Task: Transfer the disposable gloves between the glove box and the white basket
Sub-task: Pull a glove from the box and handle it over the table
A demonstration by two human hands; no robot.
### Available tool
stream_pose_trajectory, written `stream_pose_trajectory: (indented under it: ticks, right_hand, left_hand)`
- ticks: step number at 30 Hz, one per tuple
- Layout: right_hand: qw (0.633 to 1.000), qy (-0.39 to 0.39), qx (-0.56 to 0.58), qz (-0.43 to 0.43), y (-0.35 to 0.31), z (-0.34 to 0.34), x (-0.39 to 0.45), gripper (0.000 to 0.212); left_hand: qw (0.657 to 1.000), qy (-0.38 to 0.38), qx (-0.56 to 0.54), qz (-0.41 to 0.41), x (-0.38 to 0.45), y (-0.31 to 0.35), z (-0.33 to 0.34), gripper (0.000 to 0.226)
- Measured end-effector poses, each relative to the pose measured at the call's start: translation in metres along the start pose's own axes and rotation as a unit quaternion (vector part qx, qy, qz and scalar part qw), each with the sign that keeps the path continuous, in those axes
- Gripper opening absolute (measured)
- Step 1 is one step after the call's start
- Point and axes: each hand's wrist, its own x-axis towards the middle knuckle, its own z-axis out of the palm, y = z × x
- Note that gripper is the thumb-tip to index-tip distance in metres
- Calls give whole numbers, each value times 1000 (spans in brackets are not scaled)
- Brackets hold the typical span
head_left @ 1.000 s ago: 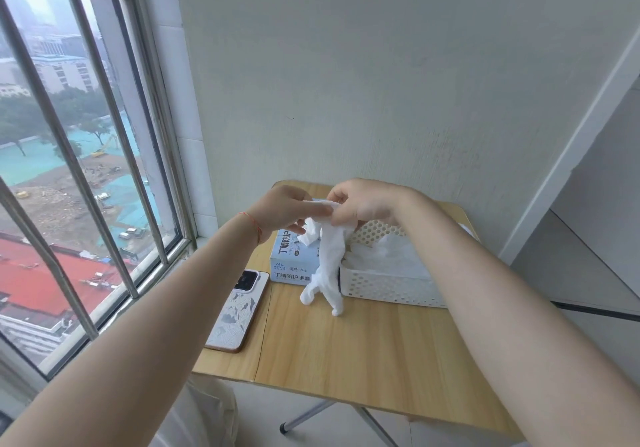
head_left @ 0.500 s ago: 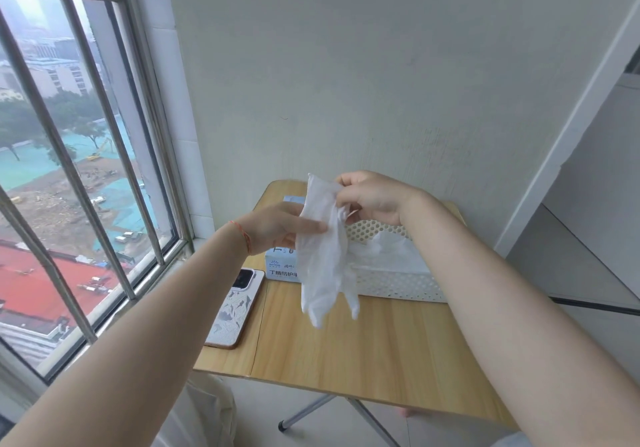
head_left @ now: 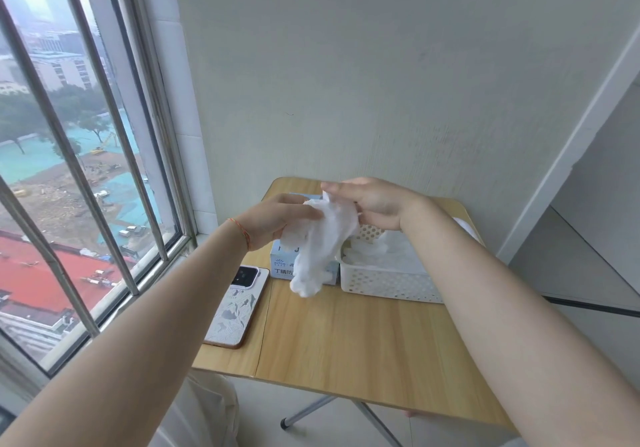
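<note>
Two hands meet above the far end of the desk (head_left: 346,335), and we read them from the window side across. At far left a phone (head_left: 237,303) lies face down near the desk's edge. Next, our left hand (head_left: 277,218) has its grip curled onto the near side of a white disposable glove (head_left: 322,242), thumb pressed into the material. Half a second ago that glove hung long and flat between the hands; now we see it gathered into a crumpled bunch, its lower end dangling in front of the glove box (head_left: 282,266). Our right hand (head_left: 374,204) pinches the glove's top edge, fingers reaching leftward over it. Just right of the box, touching it, the white basket (head_left: 388,284) holds a heap of more gloves. We judge the bunching as preparation for stuffing: the glove sits above the box rather than the basket, so it probably goes into the box, whose opening is hidden from us.
</note>
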Motion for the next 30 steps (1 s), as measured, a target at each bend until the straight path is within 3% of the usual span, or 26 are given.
stream_pose_trajectory:
  ticks: [3,9,12,17,20,22,26,30]
  right_hand:
    - [995,99,26,-24,1,-1,7,19]
    - [947,291,-130,-37,4,-3,13,25]
    - [929,315,-187,-55,3,-2,17,27]
    - [895,332,-295,-52,0,4,22,34]
    - [899,287,-330,-3,-4,8,22,40]
    - [906,252,-337,36,-5,8,22,39]
    - [911,256,-310,92,4,1,17,35]
    - [907,288,-280,130,32,-28,2,31]
  left_hand:
    - [1000,22,-9,-8,2,-5,-2,61]
    - [998,18,37,-45,-2,-14,0,51]
    - [998,12,15,-67,-6,-13,1,24]
    - [987,2,-155,-43,-5,-24,-10,37]
    - [982,50,-178,-38,-1,-30,-17,24]
    - [986,105,-122,-40,2,-31,-21,13]
    - [973,186,128,-57,21,-22,-14,21]
    - [948,182,259,-25,61,-10,16,18]
